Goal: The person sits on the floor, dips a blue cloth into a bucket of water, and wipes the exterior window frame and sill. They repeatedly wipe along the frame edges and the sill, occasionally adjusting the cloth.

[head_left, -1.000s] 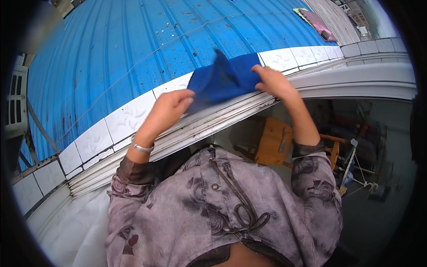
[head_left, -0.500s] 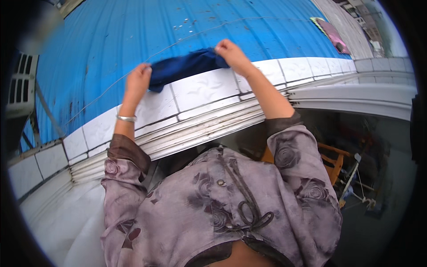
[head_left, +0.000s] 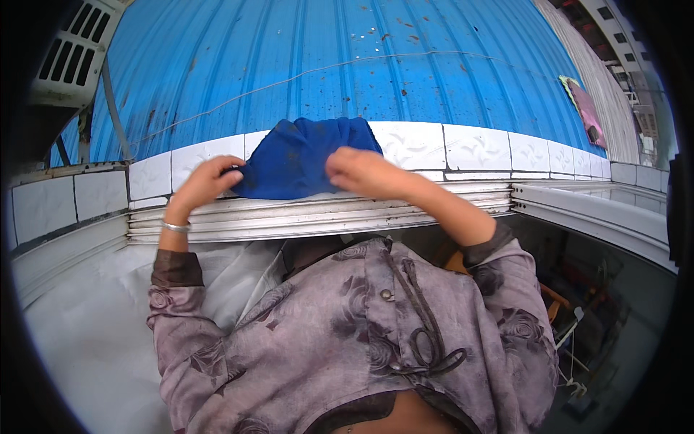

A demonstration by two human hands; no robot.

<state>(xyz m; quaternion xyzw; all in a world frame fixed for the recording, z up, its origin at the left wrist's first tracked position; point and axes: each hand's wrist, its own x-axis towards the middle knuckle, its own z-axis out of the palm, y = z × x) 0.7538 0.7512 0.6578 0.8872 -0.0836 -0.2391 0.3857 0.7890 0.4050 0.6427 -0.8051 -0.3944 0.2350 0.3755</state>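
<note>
A dark-stained blue cloth [head_left: 293, 155] lies spread over the white tiled ledge, its near edge reaching down to the window track. At its left corner my left hand [head_left: 206, 184], with a silver bangle on the wrist, pinches the fabric between thumb and fingers. My right hand [head_left: 365, 173] is over the cloth's right part, slightly blurred, its fingers bunched on the fabric.
Beyond the ledge [head_left: 477, 148] slopes a blue corrugated metal roof [head_left: 318, 79] with a thin wire across it. The white window track [head_left: 347, 217] runs below. A sliding window frame [head_left: 593, 210] stands right, a louvred grey unit [head_left: 76, 54] upper left, a pink mat [head_left: 584, 112] far right.
The cloth was stretched narrow between both hands over the ledge's far edge. Now it is spread wider and nearer me; both hands have come back closer, and my view has shifted.
</note>
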